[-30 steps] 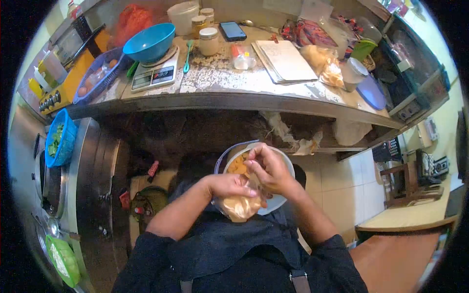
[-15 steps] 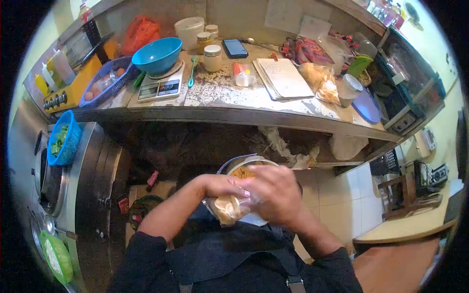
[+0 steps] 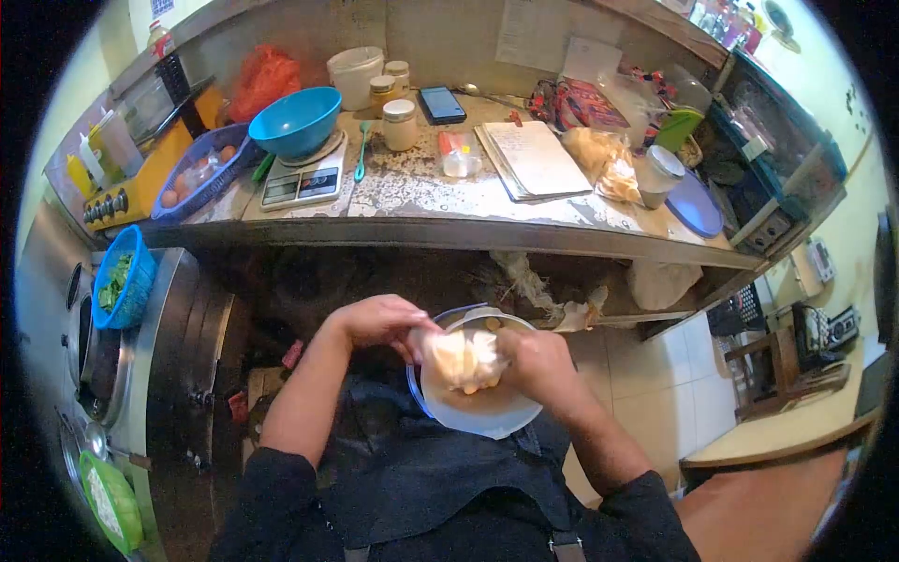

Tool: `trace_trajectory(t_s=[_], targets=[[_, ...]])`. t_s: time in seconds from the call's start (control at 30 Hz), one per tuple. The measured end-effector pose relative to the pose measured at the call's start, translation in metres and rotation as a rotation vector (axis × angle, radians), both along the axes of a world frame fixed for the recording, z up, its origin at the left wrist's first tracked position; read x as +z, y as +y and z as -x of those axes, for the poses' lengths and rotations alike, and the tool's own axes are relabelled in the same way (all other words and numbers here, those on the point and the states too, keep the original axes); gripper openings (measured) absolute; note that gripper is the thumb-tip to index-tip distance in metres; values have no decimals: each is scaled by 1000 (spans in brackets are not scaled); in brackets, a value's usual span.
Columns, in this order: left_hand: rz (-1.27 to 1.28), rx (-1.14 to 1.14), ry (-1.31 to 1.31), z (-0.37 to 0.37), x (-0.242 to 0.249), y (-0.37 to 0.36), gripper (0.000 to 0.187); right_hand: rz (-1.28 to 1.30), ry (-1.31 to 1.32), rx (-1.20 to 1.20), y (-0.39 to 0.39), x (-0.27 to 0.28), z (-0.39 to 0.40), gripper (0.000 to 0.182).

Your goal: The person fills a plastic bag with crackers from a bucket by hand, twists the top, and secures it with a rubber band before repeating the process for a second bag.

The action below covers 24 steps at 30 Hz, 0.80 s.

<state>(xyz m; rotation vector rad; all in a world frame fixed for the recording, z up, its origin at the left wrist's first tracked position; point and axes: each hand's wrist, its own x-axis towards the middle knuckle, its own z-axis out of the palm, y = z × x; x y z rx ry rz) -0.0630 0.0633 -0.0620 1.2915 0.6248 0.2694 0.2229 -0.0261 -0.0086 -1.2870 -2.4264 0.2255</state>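
Over my lap, my left hand [image 3: 382, 323] grips the left edge of a clear plastic bag [image 3: 461, 360] of pale cream pieces, which look like crackers or chips. My right hand [image 3: 536, 367] is closed on the bag's right side. Motion smears the bag, and its mouth cannot be made out. Right beneath it stands a round white tub [image 3: 487, 426] with a blue lid edge at its left. Some orange-yellow pieces show low in the tub, partly hidden by the bag and my hands.
Across the worktop ahead are a blue bowl [image 3: 296, 124] on a kitchen scale [image 3: 302, 185], jars, a phone [image 3: 442, 105], an open notebook [image 3: 538, 161] and another bag of crackers [image 3: 604, 159]. A blue basket of greens [image 3: 117, 283] stands on the left.
The bag has swung from left of the tub to over it, and my hands have moved apart to either side of it. More of the tub now shows.
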Motion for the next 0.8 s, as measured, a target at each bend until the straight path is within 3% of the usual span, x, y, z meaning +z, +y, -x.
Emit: trace_trajectory(t_s=[0.07,0.1,0.13,0.2,0.33,0.43,0.53,0.57,0.63,0.7,0.8], targets=[[303,126,-156,17,-14,-10,35,86,-20,-128,8,3,-3,21],[319,193,-175,17,-15,-23,34,54,13,-181,12,6,2,18],[312,124,-212,12,-21,-28,29,40,30,-203,16,5,5,18],[152,242,-159,-17,-15,-52,29,11,64,-243,26,0,13,17],[-243,409,-284,-82,-18,-72,59,-7,201,-344,39,1,42,16],[-214,522,-362,-98,3,-70,59,-13,257,-259,38,-3,51,16],[-340,528,-82,-91,-3,-60,58,43,198,-158,37,-3,46,18],[-163,657,-315,-95,-23,-53,50,67,172,-105,35,-7,43,20],[-215,490,-445,-87,-7,-46,45,231,74,-77,31,-15,44,22],[-345,330,-489,-79,-4,-36,46,287,226,100,25,-13,42,19],[-299,237,-693,-80,0,-40,46,459,374,237,16,2,41,18]])
